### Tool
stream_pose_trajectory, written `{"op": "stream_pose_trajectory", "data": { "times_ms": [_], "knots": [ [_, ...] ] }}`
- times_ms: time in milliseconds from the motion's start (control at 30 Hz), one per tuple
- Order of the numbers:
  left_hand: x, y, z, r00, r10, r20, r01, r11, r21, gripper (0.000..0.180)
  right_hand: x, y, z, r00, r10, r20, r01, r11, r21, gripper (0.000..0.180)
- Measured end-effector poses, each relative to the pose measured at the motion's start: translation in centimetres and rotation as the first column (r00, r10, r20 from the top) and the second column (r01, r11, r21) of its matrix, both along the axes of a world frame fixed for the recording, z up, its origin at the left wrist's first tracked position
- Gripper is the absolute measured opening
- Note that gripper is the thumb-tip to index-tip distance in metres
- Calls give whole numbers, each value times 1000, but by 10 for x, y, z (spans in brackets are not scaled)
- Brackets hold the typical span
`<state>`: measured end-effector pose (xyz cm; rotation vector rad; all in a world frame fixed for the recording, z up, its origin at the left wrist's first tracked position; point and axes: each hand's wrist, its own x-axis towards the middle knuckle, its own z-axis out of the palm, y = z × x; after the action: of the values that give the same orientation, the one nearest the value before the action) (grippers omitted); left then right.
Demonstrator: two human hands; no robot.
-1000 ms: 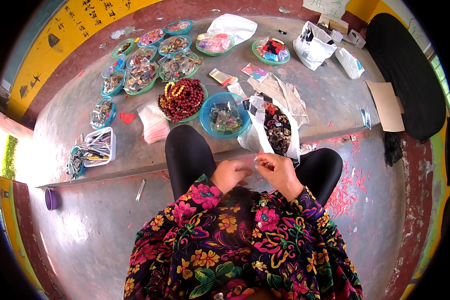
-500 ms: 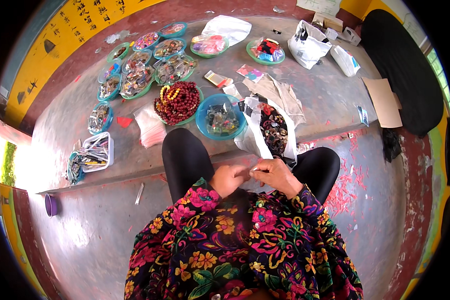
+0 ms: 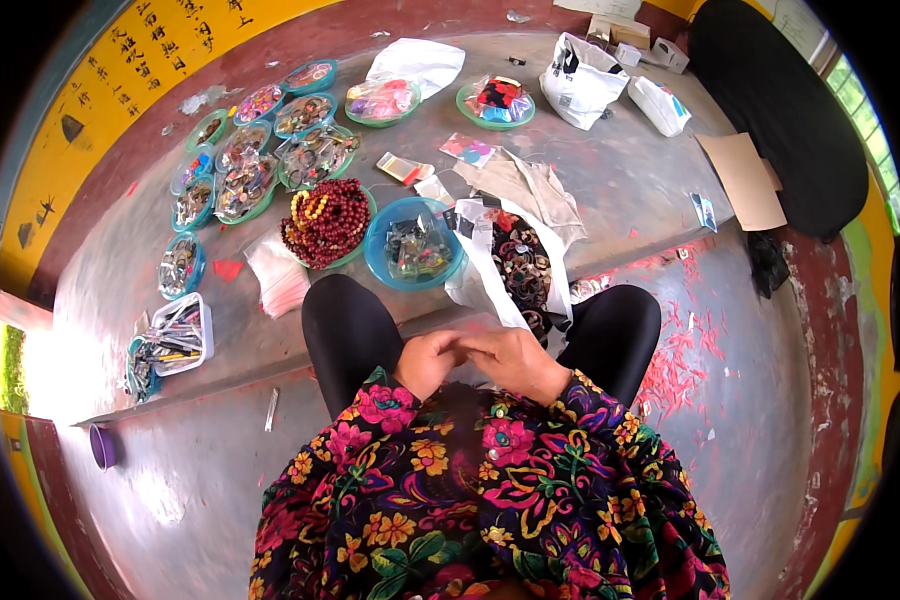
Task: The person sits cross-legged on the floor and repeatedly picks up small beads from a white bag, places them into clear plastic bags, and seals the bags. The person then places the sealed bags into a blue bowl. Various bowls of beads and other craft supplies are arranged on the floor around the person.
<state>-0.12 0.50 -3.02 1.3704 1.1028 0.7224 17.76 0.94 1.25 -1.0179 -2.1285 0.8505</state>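
My left hand (image 3: 428, 362) and my right hand (image 3: 518, 362) meet in front of my lap, between my bent knees. The right fingers reach over the left fingertips, and both hands are curled closed. Whatever is pinched between them is hidden. Just beyond the right hand stands an open white plastic bag (image 3: 478, 282), filled with dark, round, bracelet-like pieces (image 3: 522, 265). To its left is a blue bowl (image 3: 377, 255) holding a clear bag of small items (image 3: 415, 247). Beside that, a heap of dark red bead strings (image 3: 335, 225) with some yellow beads lies in a green bowl.
Several bowls of bagged trinkets (image 3: 245, 185) cluster at the far left. A white basket (image 3: 207, 340) of pens and tools sits on the ledge. Farther back are white bags (image 3: 582, 85) and a cardboard sheet (image 3: 745, 180). Red scraps (image 3: 685, 350) litter the lower floor at right.
My right hand has folded over the left fingertips, and the small light thing seen at its fingers before is now hidden. The whole view has shifted slightly.
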Motion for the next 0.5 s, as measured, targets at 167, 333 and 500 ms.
{"op": "stream_pose_trajectory", "data": {
  "times_ms": [167, 333, 500],
  "knots": [
    [-2, 2, -6, 998, 52, 30, -53, 998, 18, 24, -1, -1, 4, 997, -24, -78, 33, 993, 115, 14],
    [-1, -1, 6, 999, -8, 34, 9, 1000, -12, 25, 3, 2, 6, 998, -34, -50, 40, 991, 131, 16],
    [2, -3, 26, 982, 46, 182, -28, 995, -100, 22, -1, 0, 15, 998, -59, 8, 60, 997, -56, 36]
  ]
}}
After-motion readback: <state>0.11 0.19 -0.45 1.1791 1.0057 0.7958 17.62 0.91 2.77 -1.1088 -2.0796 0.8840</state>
